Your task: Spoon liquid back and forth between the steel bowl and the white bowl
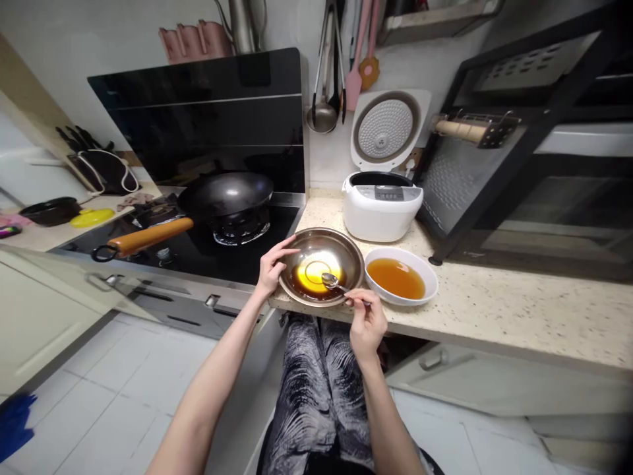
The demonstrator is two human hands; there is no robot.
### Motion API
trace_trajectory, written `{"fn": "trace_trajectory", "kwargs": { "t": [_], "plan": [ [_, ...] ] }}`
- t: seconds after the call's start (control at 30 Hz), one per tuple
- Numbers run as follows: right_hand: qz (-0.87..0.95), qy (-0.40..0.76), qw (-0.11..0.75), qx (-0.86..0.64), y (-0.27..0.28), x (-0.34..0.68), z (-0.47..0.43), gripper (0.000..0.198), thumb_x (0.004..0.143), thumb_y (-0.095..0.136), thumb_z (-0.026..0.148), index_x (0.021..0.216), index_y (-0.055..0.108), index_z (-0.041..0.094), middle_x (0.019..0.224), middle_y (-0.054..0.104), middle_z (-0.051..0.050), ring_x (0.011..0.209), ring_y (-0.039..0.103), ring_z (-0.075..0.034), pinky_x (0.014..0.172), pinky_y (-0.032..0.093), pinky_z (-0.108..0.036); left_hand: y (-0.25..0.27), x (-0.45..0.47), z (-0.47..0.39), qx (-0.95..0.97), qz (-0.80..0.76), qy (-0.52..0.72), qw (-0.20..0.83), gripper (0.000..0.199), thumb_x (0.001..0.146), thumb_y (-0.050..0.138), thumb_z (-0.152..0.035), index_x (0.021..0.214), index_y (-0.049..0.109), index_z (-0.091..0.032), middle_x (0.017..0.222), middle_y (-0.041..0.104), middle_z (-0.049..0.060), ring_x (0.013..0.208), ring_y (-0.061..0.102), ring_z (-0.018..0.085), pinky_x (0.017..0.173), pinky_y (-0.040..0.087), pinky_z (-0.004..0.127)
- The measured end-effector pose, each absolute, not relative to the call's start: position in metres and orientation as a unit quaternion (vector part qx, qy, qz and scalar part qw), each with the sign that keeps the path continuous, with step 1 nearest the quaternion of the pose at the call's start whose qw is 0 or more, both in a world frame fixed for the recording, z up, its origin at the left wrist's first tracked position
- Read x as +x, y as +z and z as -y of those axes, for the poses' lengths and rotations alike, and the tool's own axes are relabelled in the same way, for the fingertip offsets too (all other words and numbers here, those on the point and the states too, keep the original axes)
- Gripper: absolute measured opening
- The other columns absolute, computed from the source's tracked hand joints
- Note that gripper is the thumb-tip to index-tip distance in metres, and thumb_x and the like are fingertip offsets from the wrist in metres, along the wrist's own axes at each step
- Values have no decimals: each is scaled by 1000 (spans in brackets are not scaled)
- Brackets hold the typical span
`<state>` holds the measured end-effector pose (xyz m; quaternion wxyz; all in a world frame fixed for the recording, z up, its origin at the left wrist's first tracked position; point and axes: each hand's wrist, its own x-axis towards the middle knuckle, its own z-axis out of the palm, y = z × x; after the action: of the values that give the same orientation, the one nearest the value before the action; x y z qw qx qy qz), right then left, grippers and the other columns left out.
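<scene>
At bench (499,307) edge, gripping metal bowl (324,239) by left rim with left hand (271,270) (fingers spread), pinching spoon (337,285) in right hand (366,320). Looks shiny, pooled with yellow-brown liquid (307,280).

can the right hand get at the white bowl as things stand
Probably yes: the white bowl sits close beside the right hand, with nothing seen between them. That hand's grip is on the spoon, though, so it might need to let go first.
</scene>
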<state>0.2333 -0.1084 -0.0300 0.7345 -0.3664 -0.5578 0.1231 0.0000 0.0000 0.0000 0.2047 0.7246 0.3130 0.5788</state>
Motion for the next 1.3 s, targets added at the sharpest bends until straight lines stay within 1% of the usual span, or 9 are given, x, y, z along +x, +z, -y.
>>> {"fn": "trace_trajectory", "kwargs": {
  "t": [0.27,0.6,0.77,1.0,1.3],
  "plan": [
    [546,139,740,-367,-29,236,111,17,104,52,22,92,65,22,86,68,-1,75,63,-14,69,52,-27,0,0,1,725,-304,587,194,50,70,50,-16,109,81,-23,144,67,5,136,60,33,118,45,55],
    [492,192,767,-365,-26,232,109,22,104,52,31,87,61,21,84,67,-2,72,62,-13,68,52,-27,-1,-2,-1,735,-310,573,185,46,76,51,-19,110,81,-23,145,66,6,137,60,32,118,44,55],
    [478,180,776,-370,-21,235,110,24,104,53,34,87,61,20,84,67,-2,71,62,-13,67,53,-28,1,-1,0,734,-314,570,194,42,79,52,-23,110,81,-22,143,67,7,135,61,33,117,45,54],
    [469,153,790,-363,-9,241,110,22,104,53,35,88,59,21,85,67,-2,71,62,-14,68,52,-29,1,-1,0,732,-325,564,201,44,77,51,-21,109,81,-22,142,68,8,134,62,33,116,47,53],
    [455,121,804,-362,6,249,109,22,104,53,35,88,58,21,84,66,-2,72,63,-13,67,53,-28,-3,-3,-2,731,-328,560,211,44,78,51,-20,111,80,-20,143,67,9,137,59,34,119,43,56]
  ]
}}
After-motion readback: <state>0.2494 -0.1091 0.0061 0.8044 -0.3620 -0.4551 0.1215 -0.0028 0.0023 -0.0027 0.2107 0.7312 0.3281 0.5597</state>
